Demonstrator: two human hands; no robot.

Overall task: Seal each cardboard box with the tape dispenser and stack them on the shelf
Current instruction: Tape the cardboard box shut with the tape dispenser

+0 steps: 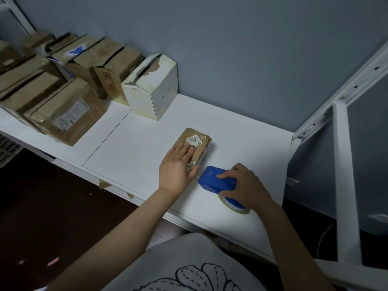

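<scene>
A small brown cardboard box (198,139) with a white label lies on the white shelf board (136,148). My left hand (177,166) rests flat on the near end of its top, fingers spread, pressing it down. Just to its right, my right hand (244,182) grips a blue tape dispenser (214,179) that sits on the board, its front edge almost touching the box's near corner. A roll of clear tape (233,205) shows under the dispenser's back.
Several taped brown boxes (63,110) crowd the left of the board, with a worn white box (153,89) beside them. A grey-blue wall rises behind. A white metal shelf frame (344,175) stands at the right. Dark floor lies below left.
</scene>
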